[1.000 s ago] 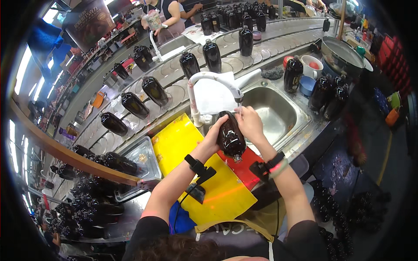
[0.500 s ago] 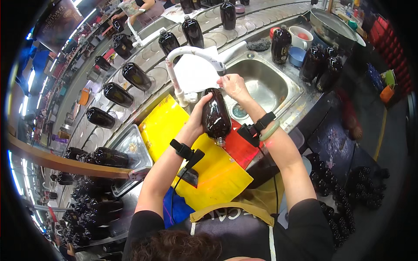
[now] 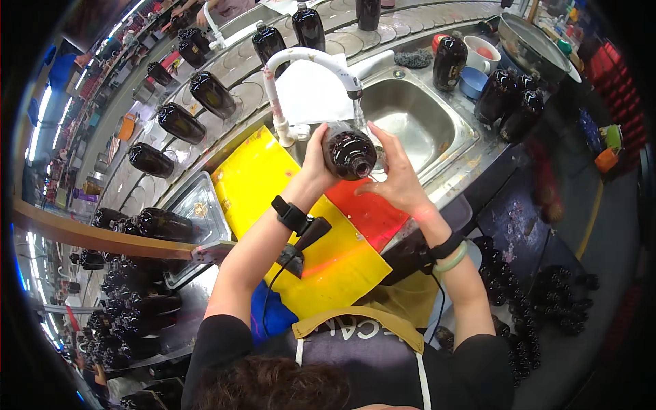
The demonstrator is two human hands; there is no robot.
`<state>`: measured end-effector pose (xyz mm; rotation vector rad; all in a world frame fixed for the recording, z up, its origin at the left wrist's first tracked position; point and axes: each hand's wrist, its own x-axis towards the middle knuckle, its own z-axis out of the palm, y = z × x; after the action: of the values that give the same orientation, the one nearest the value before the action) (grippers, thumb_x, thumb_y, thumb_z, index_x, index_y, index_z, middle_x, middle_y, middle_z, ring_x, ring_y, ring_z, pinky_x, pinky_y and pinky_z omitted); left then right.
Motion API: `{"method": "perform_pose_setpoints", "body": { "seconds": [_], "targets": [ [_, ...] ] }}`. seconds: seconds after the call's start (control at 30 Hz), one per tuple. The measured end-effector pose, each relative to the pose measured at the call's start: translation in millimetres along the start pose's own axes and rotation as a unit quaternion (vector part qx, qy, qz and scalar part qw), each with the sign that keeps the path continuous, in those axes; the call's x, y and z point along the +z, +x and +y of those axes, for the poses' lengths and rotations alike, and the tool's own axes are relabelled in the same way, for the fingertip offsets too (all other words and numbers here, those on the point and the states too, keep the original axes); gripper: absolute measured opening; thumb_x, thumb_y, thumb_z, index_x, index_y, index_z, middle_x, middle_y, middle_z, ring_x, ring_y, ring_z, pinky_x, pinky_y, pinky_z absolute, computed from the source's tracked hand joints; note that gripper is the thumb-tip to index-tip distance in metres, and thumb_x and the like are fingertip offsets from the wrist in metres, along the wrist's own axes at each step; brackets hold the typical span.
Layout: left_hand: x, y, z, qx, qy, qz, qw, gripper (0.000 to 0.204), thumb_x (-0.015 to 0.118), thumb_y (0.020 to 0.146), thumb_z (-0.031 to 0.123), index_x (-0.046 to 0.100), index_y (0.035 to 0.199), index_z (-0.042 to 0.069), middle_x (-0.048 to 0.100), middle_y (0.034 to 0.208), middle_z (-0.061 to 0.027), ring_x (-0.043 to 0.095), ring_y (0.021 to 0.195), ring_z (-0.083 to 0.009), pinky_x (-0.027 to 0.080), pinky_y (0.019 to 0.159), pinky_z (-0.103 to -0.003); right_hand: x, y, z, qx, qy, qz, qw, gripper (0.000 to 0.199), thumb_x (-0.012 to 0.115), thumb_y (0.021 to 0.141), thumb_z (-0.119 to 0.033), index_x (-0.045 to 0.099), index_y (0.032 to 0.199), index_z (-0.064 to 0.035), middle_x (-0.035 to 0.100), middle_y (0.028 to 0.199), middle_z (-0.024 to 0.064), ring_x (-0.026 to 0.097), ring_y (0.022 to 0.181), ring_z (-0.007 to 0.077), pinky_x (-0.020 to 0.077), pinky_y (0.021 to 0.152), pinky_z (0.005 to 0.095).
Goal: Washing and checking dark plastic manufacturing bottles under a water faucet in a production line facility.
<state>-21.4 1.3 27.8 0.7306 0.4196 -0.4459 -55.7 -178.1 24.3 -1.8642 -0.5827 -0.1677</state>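
My left hand (image 3: 320, 160) grips a dark, glossy glass bottle (image 3: 347, 152) from its left side. The bottle's open mouth tilts toward me, and its base points to the sink. My right hand (image 3: 398, 171) is spread beside the bottle on the right, thumb and fingers apart, holding nothing. Water runs from the white curved faucet (image 3: 311, 56) just behind the bottle. Beyond and to the right lies the steel sink (image 3: 418, 113). Beneath my forearms are a yellow sheet (image 3: 256, 171) and a red sheet (image 3: 369, 212).
A slatted conveyor (image 3: 239, 96) carrying dark bottles curves along the left and back. A clear tray (image 3: 205, 198) sits left of the yellow sheet. Right of the sink are a standing bottle (image 3: 449, 63), a blue bowl (image 3: 472, 83) and a white mug (image 3: 484, 55). Many bottles crowd the lower left.
The bottle has tipped so its mouth faces me more. My right hand has come down from the faucet to the bottle's side and opened. Water now runs from the faucet.
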Motion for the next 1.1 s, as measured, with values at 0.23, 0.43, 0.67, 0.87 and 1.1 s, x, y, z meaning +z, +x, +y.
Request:
{"method": "perform_pose_setpoints", "body": {
  "seconds": [0.23,0.43,0.67,0.87,1.1],
  "targets": [
    [12,-34,-6,-0.078,0.021,-0.026,0.996,0.050,0.043,0.101,0.047,0.057,0.129,0.008,0.065,0.119,-0.0117,0.062,0.112,-0.0255,0.044,0.105,-0.047,-7,11,-3,-0.082,0.061,0.089,0.991,0.079,0.091,0.065,-0.015,0.051,0.131,-0.0026,0.066,0.119,0.0121,0.066,0.109,0.0251,0.0519,0.096,0.0340],
    [-20,-48,-3,0.021,0.236,-0.047,0.970,0.045,0.056,0.098,0.042,0.053,0.128,0.009,0.060,0.123,-0.0081,0.057,0.115,-0.0205,0.038,0.104,-0.042,-16,4,26,0.190,0.356,0.054,0.913,0.049,0.079,0.082,-0.042,0.059,0.111,-0.0079,0.062,0.089,-0.0035,0.055,0.067,0.0027,0.0419,0.055,0.0179],
    [-24,-50,4,0.061,0.311,-0.072,0.946,0.048,0.055,0.101,0.030,0.042,0.139,0.004,0.057,0.130,-0.0070,0.058,0.115,-0.0162,0.047,0.096,-0.030,0,2,12,0.276,0.356,0.055,0.891,0.052,0.064,0.089,-0.060,0.064,0.091,-0.0073,0.054,0.069,-0.0052,0.043,0.053,0.0027,0.0288,0.047,0.0210],
    [-10,-63,-24,0.227,0.461,-0.091,0.853,0.078,0.075,0.087,0.034,0.035,0.145,0.001,0.055,0.132,-0.0108,0.056,0.118,-0.0184,0.046,0.100,-0.032,8,2,-8,0.269,0.247,0.077,0.928,0.058,0.050,0.098,-0.057,0.067,0.090,-0.0024,0.053,0.067,-0.0046,0.043,0.056,0.0043,0.0319,0.048,0.0227],
    [-33,-67,-17,0.025,0.213,-0.147,0.966,0.066,0.056,0.095,0.049,0.048,0.138,0.001,0.064,0.121,-0.0161,0.067,0.103,-0.0259,0.055,0.091,-0.039,-9,-2,-11,0.236,0.256,0.039,0.937,0.036,0.047,0.106,-0.032,0.065,0.107,-0.0002,0.063,0.078,0.0014,0.046,0.057,0.0038,0.0377,0.050,0.0198]
  ]
}}
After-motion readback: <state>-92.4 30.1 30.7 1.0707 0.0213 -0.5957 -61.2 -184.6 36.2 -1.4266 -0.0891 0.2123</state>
